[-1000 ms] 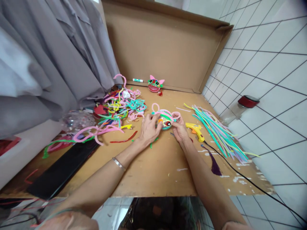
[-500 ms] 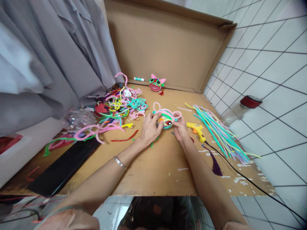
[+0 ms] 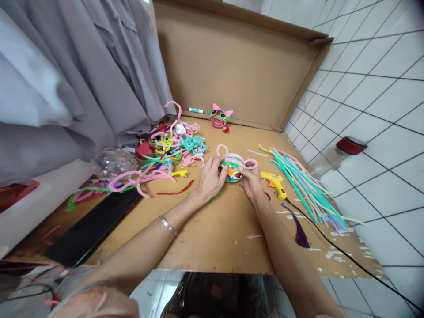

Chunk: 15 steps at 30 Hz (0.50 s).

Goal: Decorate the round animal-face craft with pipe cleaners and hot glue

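Note:
Between my hands is a small round animal head [image 3: 234,171] made with pipe cleaners, with two pink ear loops, green and pink bands, dark eyes and an orange nose. My left hand [image 3: 210,177] grips its left side, fingers closed on the rim. On the other side, my right hand [image 3: 252,181] pinches it just below the right ear loop. Just right of my right hand a yellow glue gun [image 3: 275,183] lies on the table. Part of a red piece and a small dark tool tip show beside my right wrist, mostly hidden.
Tangled pipe cleaners [image 3: 188,145] are heaped at the left; a straight bundle [image 3: 306,185] lies right. A similar head [image 3: 219,117] and glue stick [image 3: 196,110] stand by the cardboard [image 3: 238,66]. A purple tassel [image 3: 300,232], cord, black slab [image 3: 96,227] and jar [image 3: 338,154] are around.
The animal head has turned in my hands, so its orange nose and both eyes now face me. Both hands keep hold of it. The whole view has shifted slightly.

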Each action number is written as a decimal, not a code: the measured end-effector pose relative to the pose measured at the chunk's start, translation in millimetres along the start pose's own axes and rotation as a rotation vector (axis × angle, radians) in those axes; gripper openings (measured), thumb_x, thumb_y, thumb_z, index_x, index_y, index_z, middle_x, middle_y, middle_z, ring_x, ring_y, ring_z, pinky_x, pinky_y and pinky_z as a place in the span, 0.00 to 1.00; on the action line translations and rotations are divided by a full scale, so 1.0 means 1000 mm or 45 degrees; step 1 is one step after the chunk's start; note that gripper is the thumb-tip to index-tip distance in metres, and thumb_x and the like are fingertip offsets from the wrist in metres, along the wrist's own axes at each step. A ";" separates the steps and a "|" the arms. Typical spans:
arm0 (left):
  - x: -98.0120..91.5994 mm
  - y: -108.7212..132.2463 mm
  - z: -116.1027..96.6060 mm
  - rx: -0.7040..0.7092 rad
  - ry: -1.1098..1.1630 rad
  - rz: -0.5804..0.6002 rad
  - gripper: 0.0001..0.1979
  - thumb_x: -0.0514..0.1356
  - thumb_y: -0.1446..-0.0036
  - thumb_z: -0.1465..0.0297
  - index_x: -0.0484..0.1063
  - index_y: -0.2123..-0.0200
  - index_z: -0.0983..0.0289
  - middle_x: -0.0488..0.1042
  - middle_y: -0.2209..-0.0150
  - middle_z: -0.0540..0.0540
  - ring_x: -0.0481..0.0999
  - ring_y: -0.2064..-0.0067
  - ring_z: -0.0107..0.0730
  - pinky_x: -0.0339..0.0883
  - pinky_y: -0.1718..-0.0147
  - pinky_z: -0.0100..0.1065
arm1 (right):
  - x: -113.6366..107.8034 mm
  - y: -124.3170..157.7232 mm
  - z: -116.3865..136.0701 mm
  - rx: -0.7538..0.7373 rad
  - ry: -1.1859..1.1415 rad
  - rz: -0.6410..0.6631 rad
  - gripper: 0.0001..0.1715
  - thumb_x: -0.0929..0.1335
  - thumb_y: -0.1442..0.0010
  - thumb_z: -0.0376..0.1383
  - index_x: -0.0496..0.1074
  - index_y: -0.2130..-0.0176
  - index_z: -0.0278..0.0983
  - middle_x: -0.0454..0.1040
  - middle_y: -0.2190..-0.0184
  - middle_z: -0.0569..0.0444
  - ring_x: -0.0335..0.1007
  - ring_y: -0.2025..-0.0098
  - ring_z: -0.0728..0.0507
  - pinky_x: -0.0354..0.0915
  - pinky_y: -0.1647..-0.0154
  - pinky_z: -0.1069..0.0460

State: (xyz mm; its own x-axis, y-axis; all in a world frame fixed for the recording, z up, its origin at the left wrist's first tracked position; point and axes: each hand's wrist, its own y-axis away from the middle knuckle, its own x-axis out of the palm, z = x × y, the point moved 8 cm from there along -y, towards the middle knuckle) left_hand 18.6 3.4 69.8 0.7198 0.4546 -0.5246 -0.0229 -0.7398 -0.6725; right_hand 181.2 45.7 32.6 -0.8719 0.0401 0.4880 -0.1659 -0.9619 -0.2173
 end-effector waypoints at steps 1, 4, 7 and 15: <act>0.000 0.000 0.001 -0.001 0.009 -0.002 0.15 0.51 0.35 0.65 0.70 0.51 0.66 0.73 0.59 0.59 0.72 0.57 0.38 0.66 0.54 0.40 | -0.001 0.000 -0.001 0.001 0.003 -0.011 0.25 0.76 0.65 0.31 0.65 0.66 0.42 0.69 0.68 0.63 0.65 0.64 0.50 0.63 0.59 0.55; 0.001 -0.001 0.003 -0.003 0.023 -0.003 0.13 0.52 0.34 0.65 0.70 0.52 0.65 0.74 0.60 0.59 0.73 0.58 0.38 0.67 0.55 0.40 | -0.003 0.000 -0.003 -0.001 0.039 -0.040 0.26 0.76 0.65 0.31 0.63 0.66 0.42 0.69 0.67 0.63 0.66 0.63 0.50 0.64 0.57 0.53; 0.001 -0.002 0.005 -0.005 0.036 -0.015 0.12 0.53 0.35 0.66 0.70 0.54 0.64 0.75 0.61 0.58 0.74 0.59 0.37 0.67 0.56 0.39 | -0.006 -0.001 -0.005 -0.011 0.067 -0.074 0.27 0.76 0.65 0.32 0.64 0.65 0.42 0.69 0.67 0.63 0.67 0.64 0.49 0.65 0.58 0.52; -0.002 -0.002 0.005 -0.033 0.102 -0.052 0.09 0.53 0.36 0.67 0.71 0.58 0.63 0.76 0.63 0.57 0.74 0.61 0.35 0.68 0.58 0.37 | -0.011 0.001 -0.009 -0.023 0.091 -0.113 0.29 0.76 0.63 0.33 0.65 0.61 0.43 0.71 0.65 0.62 0.69 0.63 0.49 0.67 0.57 0.51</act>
State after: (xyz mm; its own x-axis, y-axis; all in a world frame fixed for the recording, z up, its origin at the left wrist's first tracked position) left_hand 13.7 6.0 69.7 0.7731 0.4444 -0.4525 0.0248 -0.7342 -0.6785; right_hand 186.5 47.0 19.4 -0.8838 0.1448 0.4449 -0.2517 -0.9487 -0.1913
